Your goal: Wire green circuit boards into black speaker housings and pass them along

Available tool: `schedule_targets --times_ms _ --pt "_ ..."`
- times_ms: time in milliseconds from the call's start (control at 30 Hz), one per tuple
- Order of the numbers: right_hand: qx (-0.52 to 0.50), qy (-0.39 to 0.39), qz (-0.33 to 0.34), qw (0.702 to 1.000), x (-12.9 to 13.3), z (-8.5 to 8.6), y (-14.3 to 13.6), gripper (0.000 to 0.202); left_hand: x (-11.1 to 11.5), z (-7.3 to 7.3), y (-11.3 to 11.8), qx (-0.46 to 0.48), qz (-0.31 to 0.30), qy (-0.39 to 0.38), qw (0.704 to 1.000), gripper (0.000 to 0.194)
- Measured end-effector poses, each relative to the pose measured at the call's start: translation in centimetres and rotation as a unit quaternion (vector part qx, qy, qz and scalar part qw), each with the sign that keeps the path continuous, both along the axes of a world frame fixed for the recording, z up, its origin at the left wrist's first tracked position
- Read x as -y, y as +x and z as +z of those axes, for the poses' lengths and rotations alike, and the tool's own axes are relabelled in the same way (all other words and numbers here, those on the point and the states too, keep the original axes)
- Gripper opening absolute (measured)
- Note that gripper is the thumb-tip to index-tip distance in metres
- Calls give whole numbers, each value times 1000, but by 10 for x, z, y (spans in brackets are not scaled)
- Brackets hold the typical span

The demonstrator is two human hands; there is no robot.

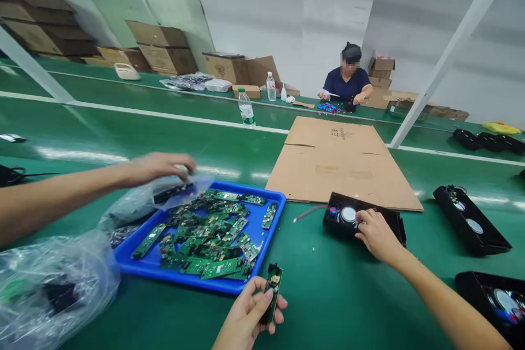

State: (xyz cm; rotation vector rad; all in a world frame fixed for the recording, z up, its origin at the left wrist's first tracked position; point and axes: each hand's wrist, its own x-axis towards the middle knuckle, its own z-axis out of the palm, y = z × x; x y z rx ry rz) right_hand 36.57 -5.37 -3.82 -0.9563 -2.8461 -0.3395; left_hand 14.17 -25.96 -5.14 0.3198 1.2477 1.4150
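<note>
My left hand (256, 309), low in the middle, pinches a small green circuit board (271, 292) with a black part at its top end. To the right, my right hand (375, 232) reaches into an open black speaker box (388, 213). Its fingers are curled together beside a round silver speaker (348, 215); what they pinch is hidden. A red wire with a white plug (301, 215) trails from the box onto the green table. Left of my hands, a blue tray (274, 229) holds several loose circuit boards (213, 235).
A co-worker's hand (164, 167) from the left grasps at a clear plastic bag (135, 202) by the tray. Another plastic bag (57, 290) lies nearer. More speaker boxes (471, 221) sit at right. Flat cardboard (340, 164) lies ahead. A person (346, 85) sits across, behind a bottle (246, 109).
</note>
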Motion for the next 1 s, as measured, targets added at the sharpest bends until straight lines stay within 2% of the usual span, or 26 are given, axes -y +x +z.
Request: schedule_targets --times_ms 67,133,233,300,367,433,533,633,700,767,900,1000 --pt "-7 -5 7 1000 32 -12 3 6 -2 0 2 14 14 0 1000 40" --pt "-22 0 13 1000 52 -20 5 9 -5 -1 3 25 24 0 999 38" --pt "-47 27 5 998 66 -22 4 12 -8 -2 2 37 39 5 999 34" --pt "-68 32 -1 997 71 -17 -5 6 -9 -3 0 47 52 10 997 31" --pt "-111 18 26 993 76 -11 -25 15 -9 -3 -4 52 66 12 996 29" --pt "-158 -1 86 984 81 -7 -53 27 -9 -3 -8 57 71 13 996 27" --pt "-181 -2 168 969 85 -7 -98 26 -9 -3 -14 67 74 8 995 28" --pt "-170 -1 220 960 81 -11 -125 24 -8 -1 -19 70 89 -3 994 30" --pt "-187 -21 240 952 77 -12 -129 28 -8 1 -21 66 99 -8 993 30" --pt "-238 -59 247 937 74 -10 -126 24 -7 2 -24 64 100 -5 993 33" --pt "-315 -157 241 904 76 1 -113 18 -11 -4 -29 69 60 11 996 42" --pt "-324 -197 201 903 84 10 -108 20 -18 -7 -25 -31 49 22 998 38"
